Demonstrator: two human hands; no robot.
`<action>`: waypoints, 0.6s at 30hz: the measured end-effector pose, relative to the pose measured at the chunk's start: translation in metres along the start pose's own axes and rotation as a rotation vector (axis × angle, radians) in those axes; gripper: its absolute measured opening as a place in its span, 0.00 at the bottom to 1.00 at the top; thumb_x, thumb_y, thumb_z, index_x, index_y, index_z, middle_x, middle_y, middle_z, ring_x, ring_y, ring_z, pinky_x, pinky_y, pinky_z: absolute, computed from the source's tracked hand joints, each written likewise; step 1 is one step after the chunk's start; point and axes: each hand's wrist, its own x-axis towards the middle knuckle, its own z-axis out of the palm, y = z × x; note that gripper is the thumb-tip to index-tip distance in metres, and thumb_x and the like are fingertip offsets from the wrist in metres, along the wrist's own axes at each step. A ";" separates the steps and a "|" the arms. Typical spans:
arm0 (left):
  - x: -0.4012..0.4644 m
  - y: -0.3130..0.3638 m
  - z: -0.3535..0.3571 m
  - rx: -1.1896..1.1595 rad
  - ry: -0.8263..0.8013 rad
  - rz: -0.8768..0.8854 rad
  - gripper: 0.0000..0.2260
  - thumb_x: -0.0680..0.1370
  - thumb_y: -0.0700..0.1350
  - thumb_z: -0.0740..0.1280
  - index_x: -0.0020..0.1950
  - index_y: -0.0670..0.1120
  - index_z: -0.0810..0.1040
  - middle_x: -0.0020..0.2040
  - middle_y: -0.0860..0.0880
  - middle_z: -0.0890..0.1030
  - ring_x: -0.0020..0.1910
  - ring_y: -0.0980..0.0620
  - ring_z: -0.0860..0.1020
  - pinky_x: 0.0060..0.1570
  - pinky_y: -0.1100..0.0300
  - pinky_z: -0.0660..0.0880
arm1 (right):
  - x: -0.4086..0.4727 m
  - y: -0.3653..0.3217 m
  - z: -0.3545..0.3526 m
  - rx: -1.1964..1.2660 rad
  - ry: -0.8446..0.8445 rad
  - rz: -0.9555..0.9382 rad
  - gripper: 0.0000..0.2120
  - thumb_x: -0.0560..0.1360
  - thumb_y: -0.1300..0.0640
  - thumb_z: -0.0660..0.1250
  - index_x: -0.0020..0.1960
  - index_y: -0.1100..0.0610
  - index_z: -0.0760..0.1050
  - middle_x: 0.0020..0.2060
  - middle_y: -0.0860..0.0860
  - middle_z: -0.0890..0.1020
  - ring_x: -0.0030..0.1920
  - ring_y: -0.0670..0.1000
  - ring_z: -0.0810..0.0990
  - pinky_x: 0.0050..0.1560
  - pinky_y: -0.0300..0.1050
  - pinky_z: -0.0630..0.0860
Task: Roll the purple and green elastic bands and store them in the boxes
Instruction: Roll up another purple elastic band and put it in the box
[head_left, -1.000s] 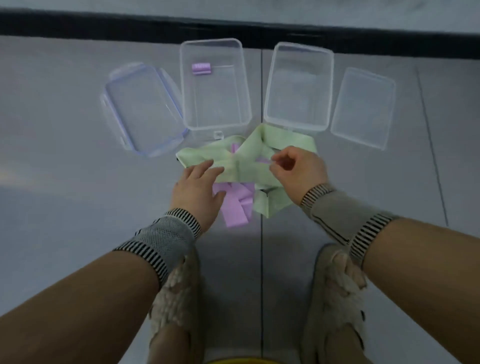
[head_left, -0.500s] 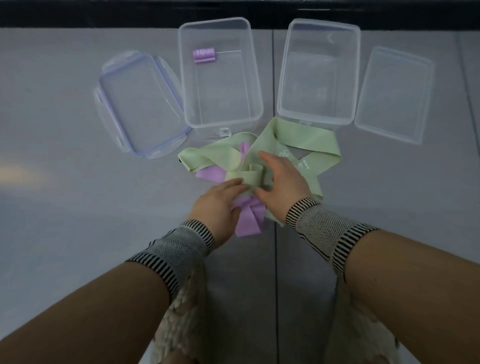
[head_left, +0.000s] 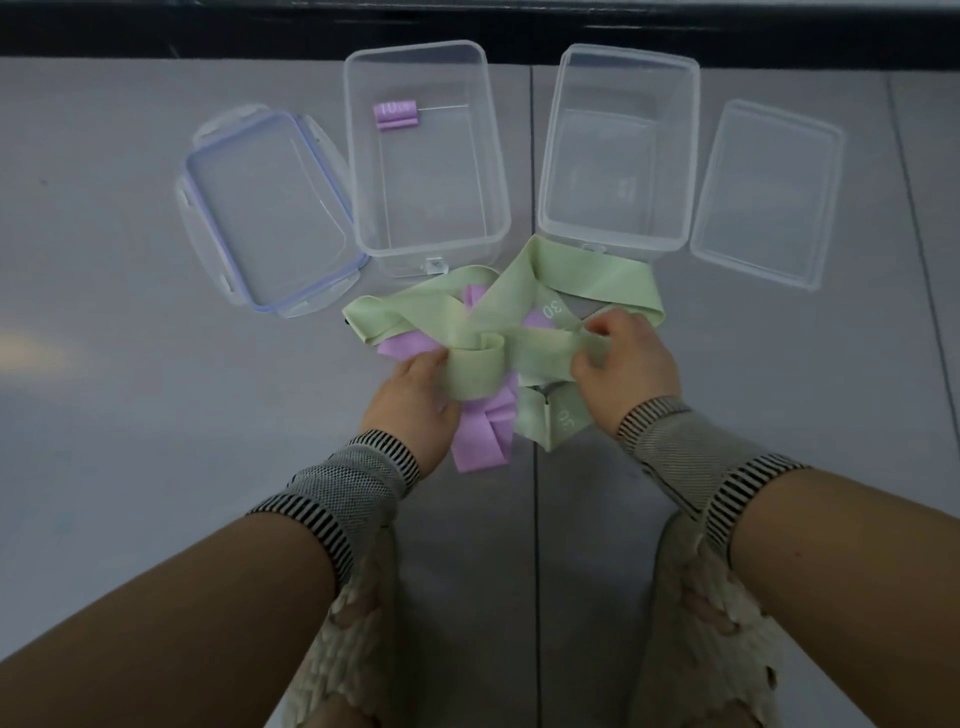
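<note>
A tangle of green elastic bands (head_left: 587, 280) and purple elastic bands (head_left: 480, 439) lies on the grey floor in front of two clear boxes. My left hand (head_left: 415, 400) grips a folded loop of one green band (head_left: 475, 366). My right hand (head_left: 626, 364) pinches the same green band further right, so it stretches between both hands. The left box (head_left: 498, 171) holds one rolled purple band (head_left: 395, 114) in its far left corner. The right box (head_left: 685, 156) holds nothing.
A clear lid with bluish clips (head_left: 270, 208) lies left of the left box. A plain clear lid (head_left: 769, 192) lies right of the right box. A dark strip (head_left: 156, 31) runs along the far edge. My slippered feet (head_left: 711, 613) are below my arms.
My hands have moved apart. The right hand shifted right along the green band and now pinches it; the left hand keeps hold of the folded loop.
</note>
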 end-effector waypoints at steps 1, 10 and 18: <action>-0.001 0.005 0.002 -0.020 -0.038 -0.001 0.25 0.75 0.42 0.65 0.71 0.49 0.66 0.66 0.46 0.74 0.63 0.46 0.73 0.61 0.59 0.66 | -0.004 -0.007 0.002 0.049 -0.048 -0.074 0.20 0.71 0.56 0.67 0.62 0.55 0.72 0.59 0.54 0.74 0.55 0.56 0.75 0.57 0.46 0.70; -0.004 0.030 0.001 -0.159 0.113 0.101 0.11 0.76 0.38 0.63 0.53 0.48 0.80 0.51 0.50 0.82 0.50 0.50 0.80 0.53 0.61 0.73 | -0.002 0.011 -0.003 -0.135 -0.112 -0.068 0.09 0.75 0.57 0.64 0.52 0.57 0.79 0.51 0.57 0.80 0.51 0.58 0.77 0.51 0.46 0.71; 0.005 0.025 0.015 0.008 0.123 0.152 0.17 0.72 0.42 0.68 0.61 0.48 0.76 0.62 0.47 0.74 0.60 0.46 0.73 0.60 0.56 0.67 | -0.006 0.051 -0.027 -0.090 0.140 0.147 0.25 0.71 0.59 0.64 0.68 0.52 0.68 0.72 0.56 0.61 0.69 0.60 0.60 0.67 0.50 0.61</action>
